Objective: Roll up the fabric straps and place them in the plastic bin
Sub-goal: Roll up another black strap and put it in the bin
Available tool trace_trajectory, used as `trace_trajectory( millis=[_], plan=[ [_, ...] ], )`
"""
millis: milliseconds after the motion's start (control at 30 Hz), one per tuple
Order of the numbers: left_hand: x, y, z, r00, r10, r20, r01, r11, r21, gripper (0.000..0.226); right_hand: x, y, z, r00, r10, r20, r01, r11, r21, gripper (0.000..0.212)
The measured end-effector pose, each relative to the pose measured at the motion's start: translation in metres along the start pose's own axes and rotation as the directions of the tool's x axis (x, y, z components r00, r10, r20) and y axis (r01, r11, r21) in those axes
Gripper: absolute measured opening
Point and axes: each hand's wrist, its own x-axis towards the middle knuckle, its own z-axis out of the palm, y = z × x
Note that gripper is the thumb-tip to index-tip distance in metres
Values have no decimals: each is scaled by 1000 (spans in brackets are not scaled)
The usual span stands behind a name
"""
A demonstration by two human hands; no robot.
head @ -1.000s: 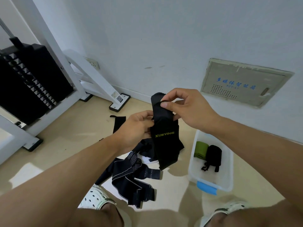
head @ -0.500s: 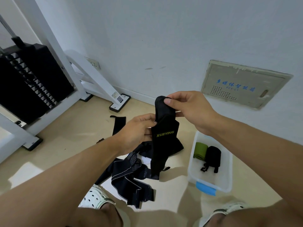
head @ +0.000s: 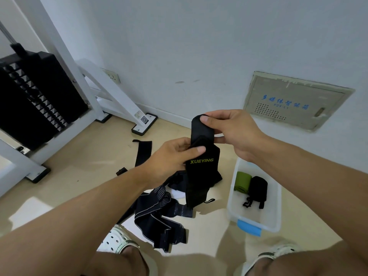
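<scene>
I hold a black fabric strap (head: 201,176) with yellow "XUEYING" lettering upright in front of me. My right hand (head: 229,130) pinches its folded top end between thumb and fingers. My left hand (head: 173,158) grips the strap just below, thumb across its front. The rest of the strap hangs down towards the floor. A clear plastic bin (head: 274,216) with a blue latch stands on the floor at the right. Inside it lie a rolled green strap (head: 242,181) and a rolled black strap (head: 258,189). Loose dark striped straps (head: 159,214) lie heaped on the floor below my hands.
Another black strap (head: 143,152) lies flat on the floor farther back. A white weight machine frame (head: 111,92) with a black weight stack (head: 33,96) stands at the left. A wall panel (head: 292,100) is at the right. My feet in white clogs (head: 117,241) are at the bottom.
The strap's top end has been folded further down and its hanging tail has risen. My left thumb has come across the strap's front. My right hand has shifted slightly right.
</scene>
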Motion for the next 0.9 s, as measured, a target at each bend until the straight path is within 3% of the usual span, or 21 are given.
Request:
trace_trajectory(
  millis=[133,467,567,633,700,800,900],
  plan=[
    [2,-3,1,998,47,-38,-46,998,41,22,-1,0,0,1000,-5,-5,5,1000,-4,7],
    [2,-1,3,997,48,-60,-41,992,116,23,6,3,-8,1000,-9,-15,8,996,-84,17],
    [1,1,4,998,43,-43,-39,995,93,24,7,6,-11,1000,9,17,-6,991,-136,28],
    [1,1,4,998,38,-45,-34,996,79,24,6,7,-14,989,-138,48,146,917,-371,34],
    [1,1,3,998,27,-51,-23,997,69,25,2,2,-16,945,-254,204,326,752,-573,34],
    [2,0,3,999,-3,-49,6,998,62,29,-4,3,-15,892,-149,426,428,577,-695,45],
    [3,0,3,997,-23,-70,25,999,35,28,-5,13,-13,907,-95,411,373,636,-676,49]
  ],
)
